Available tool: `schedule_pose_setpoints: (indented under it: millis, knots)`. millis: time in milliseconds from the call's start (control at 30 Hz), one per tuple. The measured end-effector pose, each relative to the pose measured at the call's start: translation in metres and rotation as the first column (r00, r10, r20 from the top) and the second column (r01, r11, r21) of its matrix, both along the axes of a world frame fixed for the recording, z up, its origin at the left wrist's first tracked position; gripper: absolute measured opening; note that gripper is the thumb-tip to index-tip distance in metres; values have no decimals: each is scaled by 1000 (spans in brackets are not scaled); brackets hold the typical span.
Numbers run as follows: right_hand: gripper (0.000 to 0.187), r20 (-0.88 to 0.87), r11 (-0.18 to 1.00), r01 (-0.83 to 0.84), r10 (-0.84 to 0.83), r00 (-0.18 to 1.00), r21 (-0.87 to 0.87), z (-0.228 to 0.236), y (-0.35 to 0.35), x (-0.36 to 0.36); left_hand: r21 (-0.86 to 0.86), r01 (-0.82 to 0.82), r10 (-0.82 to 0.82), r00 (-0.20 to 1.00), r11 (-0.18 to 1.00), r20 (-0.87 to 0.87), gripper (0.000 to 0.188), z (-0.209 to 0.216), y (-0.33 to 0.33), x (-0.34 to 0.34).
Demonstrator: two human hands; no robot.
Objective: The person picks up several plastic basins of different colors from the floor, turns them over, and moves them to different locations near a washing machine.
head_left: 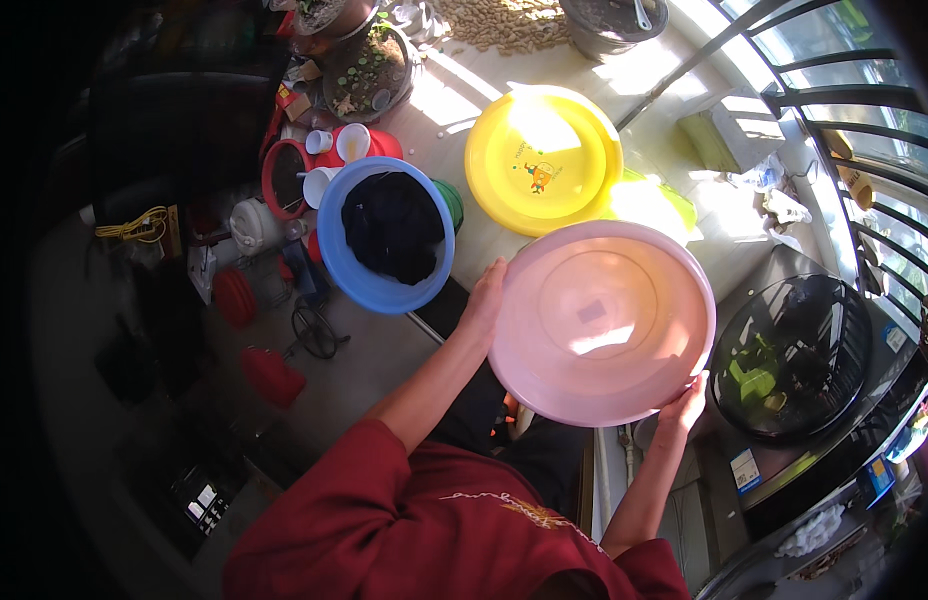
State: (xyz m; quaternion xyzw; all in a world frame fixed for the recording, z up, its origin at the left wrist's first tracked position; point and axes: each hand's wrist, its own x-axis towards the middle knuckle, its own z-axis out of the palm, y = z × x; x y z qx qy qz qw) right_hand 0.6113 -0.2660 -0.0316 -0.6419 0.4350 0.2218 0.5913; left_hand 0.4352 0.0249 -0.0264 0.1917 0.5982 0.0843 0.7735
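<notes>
A wide pink plastic basin (564, 380) is held up in front of me, its inside facing up and a small dark square patch on its bottom. My left hand (486, 300) is closed on its left rim. On the lower right rim, my right hand (687, 402) grips the same basin, with the fingers partly hidden under it. Just beyond it lies a yellow basin (494, 190) with a cartoon picture inside. To the left stands a blue basin (334, 255) with dark cloth (389, 228) in it.
A black washing machine with a round dark lid (792, 355) stands at the right. Potted plants (369, 75) and a bucket (614, 25) are at the back. White cups (352, 143) and red containers crowd the left. Window bars (844, 97) run along the right.
</notes>
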Motion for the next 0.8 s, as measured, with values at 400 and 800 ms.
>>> schedule_pose_setpoints:
  millis: [400, 800]
  knots:
    - [30, -11, 947, -322, 322, 947, 26, 4, 50, 23, 94, -237, 243, 968, 967, -59, 32, 3, -15, -39]
    - [35, 0, 891, -452, 453, 892, 43, 42, 7, 59, 64, -342, 344, 939, 938, -23, 21, 13, -84, -37]
